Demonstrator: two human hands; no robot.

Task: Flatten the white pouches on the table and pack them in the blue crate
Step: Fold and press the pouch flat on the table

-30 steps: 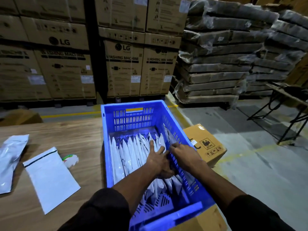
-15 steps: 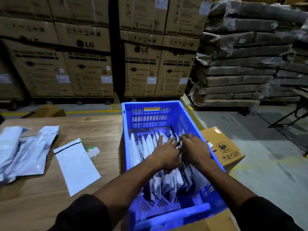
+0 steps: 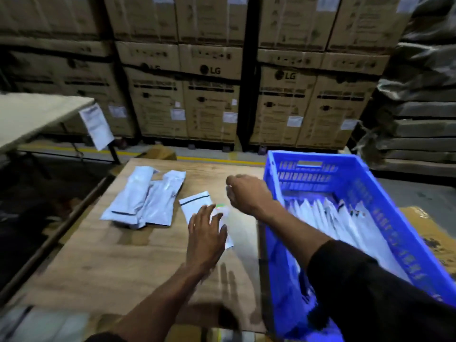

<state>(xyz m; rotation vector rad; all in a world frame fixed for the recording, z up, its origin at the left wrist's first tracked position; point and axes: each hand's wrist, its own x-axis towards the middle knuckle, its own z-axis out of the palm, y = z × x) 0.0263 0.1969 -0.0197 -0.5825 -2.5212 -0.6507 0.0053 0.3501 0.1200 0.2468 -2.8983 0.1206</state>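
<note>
Pouches (image 3: 145,201) lie heaped on the table (image 3: 123,255) at left. Beside them, the left hand (image 3: 206,233) spreads straight fingers over a flat white pouch (image 3: 197,203). Just right, the right hand (image 3: 249,193) hovers, fingers curled on nothing visible. Farther right, the blue crate (image 3: 370,188) holds upright pouches (image 3: 333,218).
</note>
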